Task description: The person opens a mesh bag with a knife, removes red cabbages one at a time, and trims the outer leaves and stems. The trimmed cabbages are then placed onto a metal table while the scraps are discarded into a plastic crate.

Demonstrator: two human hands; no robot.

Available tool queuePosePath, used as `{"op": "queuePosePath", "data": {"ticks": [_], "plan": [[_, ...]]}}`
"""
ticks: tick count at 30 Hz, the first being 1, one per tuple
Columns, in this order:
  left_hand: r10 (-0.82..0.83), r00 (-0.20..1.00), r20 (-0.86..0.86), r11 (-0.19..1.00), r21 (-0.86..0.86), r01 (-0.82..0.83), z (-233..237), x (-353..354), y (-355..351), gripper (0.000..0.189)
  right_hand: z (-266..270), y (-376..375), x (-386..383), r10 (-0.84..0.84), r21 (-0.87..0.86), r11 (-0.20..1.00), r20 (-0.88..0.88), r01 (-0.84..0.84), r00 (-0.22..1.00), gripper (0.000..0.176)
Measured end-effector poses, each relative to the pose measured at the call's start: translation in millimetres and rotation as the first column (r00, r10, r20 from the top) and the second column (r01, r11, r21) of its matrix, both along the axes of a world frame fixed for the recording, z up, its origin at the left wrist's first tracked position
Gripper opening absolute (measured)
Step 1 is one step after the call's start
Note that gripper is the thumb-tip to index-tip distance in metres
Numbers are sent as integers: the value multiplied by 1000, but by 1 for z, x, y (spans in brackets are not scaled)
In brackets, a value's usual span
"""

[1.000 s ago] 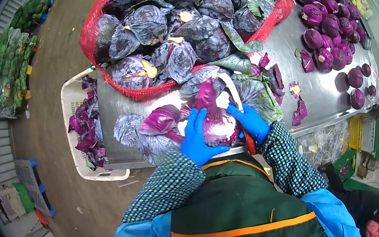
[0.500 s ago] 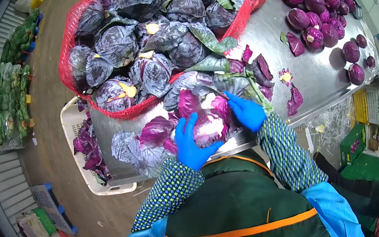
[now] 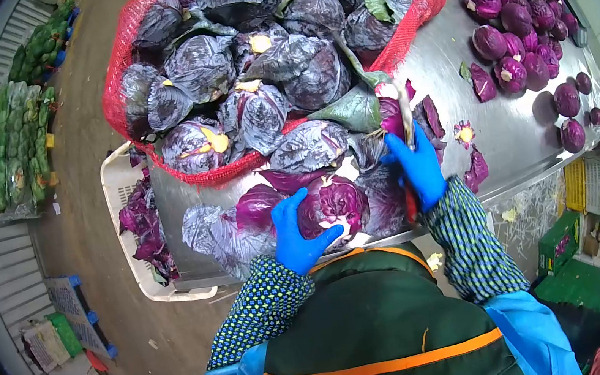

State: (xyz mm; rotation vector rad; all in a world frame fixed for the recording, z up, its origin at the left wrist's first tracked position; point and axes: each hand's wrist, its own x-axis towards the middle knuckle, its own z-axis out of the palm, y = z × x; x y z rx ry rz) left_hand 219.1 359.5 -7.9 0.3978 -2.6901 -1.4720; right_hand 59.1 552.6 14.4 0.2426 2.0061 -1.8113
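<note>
A red cabbage [image 3: 342,201] with a bare purple, pale-based head sits at the table's near edge. My left hand [image 3: 297,234] grips its left side, thumb along the pale base. In my right hand [image 3: 420,167], to the right of the cabbage and apart from it, is a knife [image 3: 406,113] with its blade pointing away from me and a red handle end below the palm. Loose outer leaves [image 3: 226,236] lie left of the cabbage, and more leaves [image 3: 384,202] lie between it and my right hand. Both hands wear blue gloves.
A red mesh sack [image 3: 118,82] of untrimmed cabbages lies open across the far side of the metal table [image 3: 508,139]. Trimmed cabbages [image 3: 518,19] are piled at the far right. A white crate [image 3: 132,246] of purple leaves stands left of the table.
My right hand has moved right and away from the cabbage, bringing the knife into clear view. The cabbage's purple head is more exposed. A pale piece now shows below the table edge.
</note>
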Motion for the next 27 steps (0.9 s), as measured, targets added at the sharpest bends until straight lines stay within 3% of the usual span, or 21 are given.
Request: {"op": "queuePosePath", "data": {"ticks": [2,3,5,6,7,9,10,11,12,13,14,15,17,19,20,24,26,27], "plan": [[50,990,134,993,97,-63,3,-5,-5,76,20,-3,25,260,-79,952,-305,-297,916,69],[47,990,130,993,100,-61,4,-10,-11,76,16,2,40,437,-85,894,-53,-440,898,70],[-143,958,249,987,107,119,13,-19,-26,71,-4,0,70,468,30,873,226,-487,854,67],[-188,967,174,972,-106,208,22,-21,-28,58,-8,2,70,474,27,870,235,-493,849,67],[-183,966,184,973,-106,204,33,-25,-28,58,-10,3,68,471,-15,877,235,-481,851,61],[-345,873,345,834,-314,454,49,-34,-27,42,-20,7,73,455,-61,889,235,-454,859,55],[-435,883,175,774,-428,466,31,-30,-33,29,-34,10,76,429,128,884,159,-449,889,49],[-433,885,170,775,-431,462,19,-32,-35,29,-34,8,75,417,314,852,76,-419,906,43],[-256,947,196,926,-232,298,9,-31,-36,26,-31,8,74,410,373,847,-3,-379,912,34],[-76,963,258,995,-35,88,-3,-31,-39,23,-35,8,74,414,369,847,-8,-382,910,34],[134,973,187,983,101,-154,-25,-29,-48,17,-43,9,74,371,391,857,-20,-334,928,32],[352,892,285,855,290,-430,-36,-29,-57,27,-48,7,75,324,411,867,-33,-283,945,29],[471,869,-148,876,-32,-481,5,-24,-29,54,-39,1,78,270,402,890,-86,-215,959,25],[1,992,-126,981,-193,-25,6,-2,3,90,-35,1,82,320,413,880,-154,-233,935,23],[29,992,121,983,-183,-7,7,5,21,108,-45,-4,70,362,553,803,-156,-223,919,23],[27,998,59,998,-64,-23,-5,11,15,114,-46,-4,25,370,646,717,-34,-262,928,28],[-7,999,43,1000,13,6,-4,11,12,112,-7,-15,25,353,484,873,-538,-62,765,42],[0,999,50,1000,20,-1,-3,11,12,112,-3,-20,26,362,490,869,-530,-72,767,42]]}}
